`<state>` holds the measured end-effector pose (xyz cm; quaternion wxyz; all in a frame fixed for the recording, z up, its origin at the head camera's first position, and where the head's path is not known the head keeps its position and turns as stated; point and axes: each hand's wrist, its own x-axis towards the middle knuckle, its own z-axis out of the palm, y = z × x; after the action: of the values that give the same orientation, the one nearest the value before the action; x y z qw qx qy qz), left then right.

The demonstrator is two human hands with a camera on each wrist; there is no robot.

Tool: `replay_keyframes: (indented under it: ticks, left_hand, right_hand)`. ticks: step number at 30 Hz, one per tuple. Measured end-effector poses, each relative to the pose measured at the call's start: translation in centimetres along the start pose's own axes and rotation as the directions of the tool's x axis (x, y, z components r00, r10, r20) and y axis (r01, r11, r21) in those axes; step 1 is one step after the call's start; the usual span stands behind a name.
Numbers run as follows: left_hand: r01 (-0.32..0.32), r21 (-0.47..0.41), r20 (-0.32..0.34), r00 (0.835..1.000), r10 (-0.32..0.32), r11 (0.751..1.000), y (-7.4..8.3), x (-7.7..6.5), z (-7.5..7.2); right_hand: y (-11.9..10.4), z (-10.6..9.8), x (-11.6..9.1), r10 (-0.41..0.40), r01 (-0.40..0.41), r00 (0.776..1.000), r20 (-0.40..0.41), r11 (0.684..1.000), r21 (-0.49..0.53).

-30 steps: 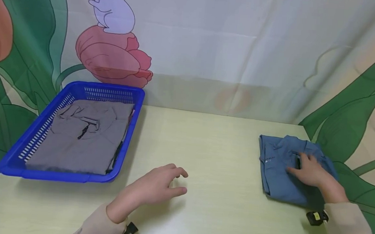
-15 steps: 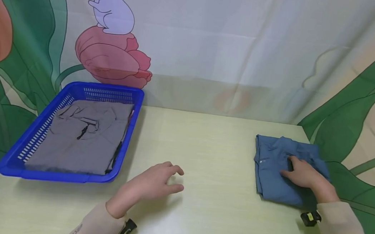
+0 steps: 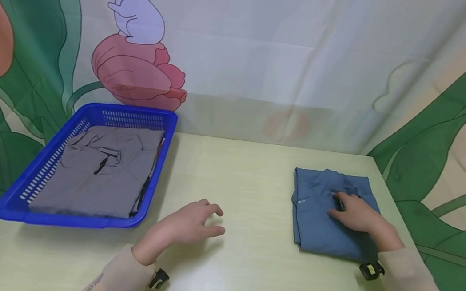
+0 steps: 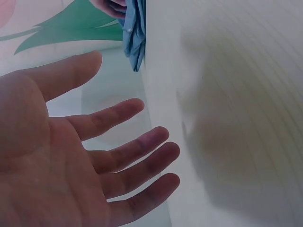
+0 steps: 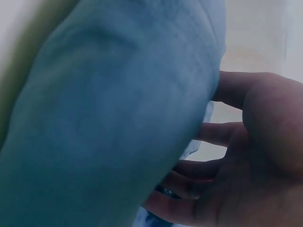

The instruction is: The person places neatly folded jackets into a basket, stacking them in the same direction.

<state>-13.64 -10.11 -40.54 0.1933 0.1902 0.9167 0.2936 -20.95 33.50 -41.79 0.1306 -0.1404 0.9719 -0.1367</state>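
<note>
- Now, the right hand (image 3: 358,214) is down on top of the folded blue garment (image 3: 316,226), thumb and fingers spread against the cloth, pressing rather than clenching; at the right wrist the fingertips vanish behind a big bulge of blue.
- That garment lies flat on the pale table (image 3: 250,186), near its right edge, a small line of light marks on its left part, folded layers showing down the left side.
- And the left hand (image 3: 190,223), loose and unclenched, hovers over the middle of the table, its shadow below, fingers reaching toward the blue cloth but well apart from it.
- Both arms wear light sleeves (image 3: 413,276), each with a small black device at the wrist.
- Over on the left, a blue plastic basket (image 3: 72,220) with slotted walls holds a folded grey garment (image 3: 90,185), a short black cord on top, darker edges peeking out underneath.
- Behind it all hangs a printed curtain (image 3: 242,52): pink flower, pale animal figure, large green leaves.
</note>
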Motion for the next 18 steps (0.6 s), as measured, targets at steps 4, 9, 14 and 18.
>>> replay_keyframes:
  ticks: [4,9,14,18]
  left_hand:
    - [0.005,-0.013,0.003,1.000,-0.005,1.000,-0.2,0.2,-0.1]
    - [-0.001,-0.021,0.003,1.000,0.001,1.000,-0.5,0.4,0.0]
    - [-0.011,-0.074,0.016,1.000,0.012,0.997,-0.7,0.9,0.0]
    - [-0.008,-0.141,0.029,0.999,0.012,0.990,-0.9,1.6,-0.1]
  right_hand:
    - [-1.3,0.2,0.5,-0.032,0.032,0.999,-0.003,0.999,0.002]
    - [-2.8,0.4,1.1,-0.061,0.061,0.998,0.009,0.998,0.003]
    - [-4.0,0.6,1.5,-0.084,0.084,0.996,0.015,0.996,0.012]
    - [-4.8,0.9,2.0,-0.111,0.111,0.994,0.003,0.993,0.027]
